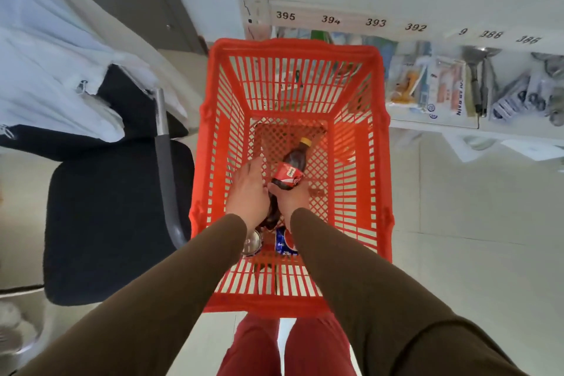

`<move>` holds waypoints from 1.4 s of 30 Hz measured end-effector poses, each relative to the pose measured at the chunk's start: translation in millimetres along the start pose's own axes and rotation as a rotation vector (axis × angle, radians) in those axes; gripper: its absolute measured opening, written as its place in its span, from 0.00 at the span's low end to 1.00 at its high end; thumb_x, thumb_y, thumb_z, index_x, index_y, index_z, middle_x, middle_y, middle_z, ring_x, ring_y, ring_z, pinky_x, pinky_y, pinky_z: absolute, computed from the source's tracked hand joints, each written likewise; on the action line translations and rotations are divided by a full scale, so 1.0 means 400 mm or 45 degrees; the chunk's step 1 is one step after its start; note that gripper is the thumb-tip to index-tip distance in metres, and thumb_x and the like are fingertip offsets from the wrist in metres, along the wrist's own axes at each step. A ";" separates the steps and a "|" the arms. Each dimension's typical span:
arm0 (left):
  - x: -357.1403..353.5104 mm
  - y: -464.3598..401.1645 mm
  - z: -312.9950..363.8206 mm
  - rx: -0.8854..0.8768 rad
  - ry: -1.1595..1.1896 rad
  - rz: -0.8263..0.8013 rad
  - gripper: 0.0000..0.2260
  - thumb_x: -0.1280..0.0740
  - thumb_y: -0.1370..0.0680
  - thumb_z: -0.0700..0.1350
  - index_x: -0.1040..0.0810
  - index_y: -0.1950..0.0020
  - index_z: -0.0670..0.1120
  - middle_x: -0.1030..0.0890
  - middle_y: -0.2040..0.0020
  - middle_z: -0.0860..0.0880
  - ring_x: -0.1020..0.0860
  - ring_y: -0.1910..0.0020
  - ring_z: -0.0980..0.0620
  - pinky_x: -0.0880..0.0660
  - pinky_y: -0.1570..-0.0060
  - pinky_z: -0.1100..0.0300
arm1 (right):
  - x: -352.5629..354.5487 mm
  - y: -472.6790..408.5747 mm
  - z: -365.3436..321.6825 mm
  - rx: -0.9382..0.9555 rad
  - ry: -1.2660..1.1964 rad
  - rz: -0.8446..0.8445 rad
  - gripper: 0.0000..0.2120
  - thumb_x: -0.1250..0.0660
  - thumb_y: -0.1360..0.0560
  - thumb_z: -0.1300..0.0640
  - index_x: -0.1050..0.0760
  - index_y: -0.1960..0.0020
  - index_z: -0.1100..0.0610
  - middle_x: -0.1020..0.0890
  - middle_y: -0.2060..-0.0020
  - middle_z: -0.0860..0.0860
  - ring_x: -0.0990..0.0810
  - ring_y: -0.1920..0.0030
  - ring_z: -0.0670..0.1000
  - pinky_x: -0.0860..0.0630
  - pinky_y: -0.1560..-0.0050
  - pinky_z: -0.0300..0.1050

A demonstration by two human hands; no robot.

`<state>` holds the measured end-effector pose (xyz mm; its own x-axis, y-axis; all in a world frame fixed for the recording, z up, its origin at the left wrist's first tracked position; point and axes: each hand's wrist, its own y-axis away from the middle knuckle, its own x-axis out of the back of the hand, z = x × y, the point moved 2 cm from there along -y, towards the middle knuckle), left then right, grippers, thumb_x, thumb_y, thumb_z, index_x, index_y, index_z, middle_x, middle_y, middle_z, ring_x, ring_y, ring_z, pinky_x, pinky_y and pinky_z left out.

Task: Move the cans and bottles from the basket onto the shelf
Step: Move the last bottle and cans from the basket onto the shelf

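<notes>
A tall orange-red plastic basket (293, 76) with slatted walls and a lattice floor surrounds both hands, which reach down into it from brown sleeves. Beyond the hands and up to the right runs a white shelf (427, 26), its front edge marked with numbers, packaged goods lying under it. Left of the hands stands a black padded chair (100, 217).

The right hand (291, 197) is closed around the lower body of one dark cola bottle (291, 166), red-labelled and yellow-capped, which points up and away from the fingers, inside the basket. The left hand (248, 189), fingers loosely curved and partly spread, lies over a second dark bottle (271, 214) between the two wrists; whether it grips it cannot be told.

Below the wrists sit two cans: a silver-topped can (252, 243) under the left, a blue can (285, 243) beside the right.
</notes>
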<state>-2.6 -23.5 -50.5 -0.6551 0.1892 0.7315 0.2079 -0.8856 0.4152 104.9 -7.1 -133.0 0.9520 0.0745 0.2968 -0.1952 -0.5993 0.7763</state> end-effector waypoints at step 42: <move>-0.319 0.780 1.260 -1.508 -0.560 -0.179 0.30 0.32 0.21 0.46 0.38 0.21 0.43 0.35 0.23 0.42 0.38 0.24 0.40 0.39 0.26 0.48 | 1.475 0.838 0.245 0.880 -0.827 0.946 0.27 0.26 0.24 0.56 0.38 0.33 0.47 0.22 0.46 0.44 0.21 0.49 0.40 0.26 0.54 0.33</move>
<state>512.1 -110.1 258.2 -0.2760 0.2346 0.9321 -0.7661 -0.6393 -0.0660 624.1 -242.1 248.0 0.6406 -0.7659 0.0557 -0.7675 -0.6409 0.0137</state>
